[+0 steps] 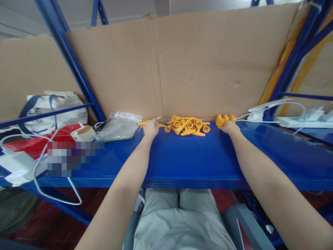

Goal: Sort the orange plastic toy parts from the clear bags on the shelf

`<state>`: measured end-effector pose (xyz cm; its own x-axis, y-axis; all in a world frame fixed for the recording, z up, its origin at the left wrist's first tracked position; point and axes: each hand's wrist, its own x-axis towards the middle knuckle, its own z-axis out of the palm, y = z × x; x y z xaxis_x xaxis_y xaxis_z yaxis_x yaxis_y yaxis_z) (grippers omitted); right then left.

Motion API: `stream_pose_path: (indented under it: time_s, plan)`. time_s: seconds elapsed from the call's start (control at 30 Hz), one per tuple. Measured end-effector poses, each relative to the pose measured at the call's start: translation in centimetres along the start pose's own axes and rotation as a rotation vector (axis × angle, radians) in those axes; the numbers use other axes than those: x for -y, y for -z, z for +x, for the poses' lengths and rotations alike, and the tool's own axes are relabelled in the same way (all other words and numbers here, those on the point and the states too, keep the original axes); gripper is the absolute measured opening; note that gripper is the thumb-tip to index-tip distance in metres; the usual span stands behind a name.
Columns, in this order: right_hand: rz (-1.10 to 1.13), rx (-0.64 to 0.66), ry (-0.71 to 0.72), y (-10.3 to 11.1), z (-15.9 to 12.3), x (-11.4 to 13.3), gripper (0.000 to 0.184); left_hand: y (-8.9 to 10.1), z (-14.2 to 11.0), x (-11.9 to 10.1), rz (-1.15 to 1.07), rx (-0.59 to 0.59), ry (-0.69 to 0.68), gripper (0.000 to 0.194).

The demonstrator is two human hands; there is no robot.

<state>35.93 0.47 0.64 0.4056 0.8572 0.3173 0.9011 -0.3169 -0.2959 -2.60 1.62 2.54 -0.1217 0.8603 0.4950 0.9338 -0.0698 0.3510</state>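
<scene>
A heap of yellow plastic pipe-shaped pieces [188, 125], with round cups and thin stems, lies at the back of the blue shelf against the cardboard. To the left of this heap, my left hand [151, 128] closes over several similar yellow pieces, whose ends stick out on both sides. A bracelet hangs at that wrist. On the right, my right hand [231, 127] is closed at a cluster of knobby yellow pieces [221, 120]. Its fingertips are partly hidden by the hand itself and the pieces.
Clear plastic bags [119, 126] lie left of my left hand. Farther left are a white cloth bag [59, 111], a red bag [62, 133] and white cables with a charger [17, 161]. A white power strip [299, 122] sits at right, by blue uprights [288, 59]. Cardboard [203, 66] closes the back.
</scene>
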Motion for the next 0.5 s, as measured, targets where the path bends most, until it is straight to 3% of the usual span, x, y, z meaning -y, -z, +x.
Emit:
stream_pose_path:
  time_s: [0.1, 0.3, 0.5]
  plan:
    - [0.041, 0.082, -0.061, -0.3, 0.3, -0.2, 0.069, -0.3, 0.1, 0.3, 0.04, 0.038, -0.002, 0.037]
    - [0.03, 0.055, 0.082, -0.5, 0.5, -0.2, 0.069, -1.3, 0.1, 0.9, 0.098, 0.155, 0.032, 0.037]
    - [-0.011, 0.151, -0.037, 0.4, -0.2, 1.6, 0.063, -1.8, 0.4, 1.1, 0.128, 0.233, 0.038, 0.038]
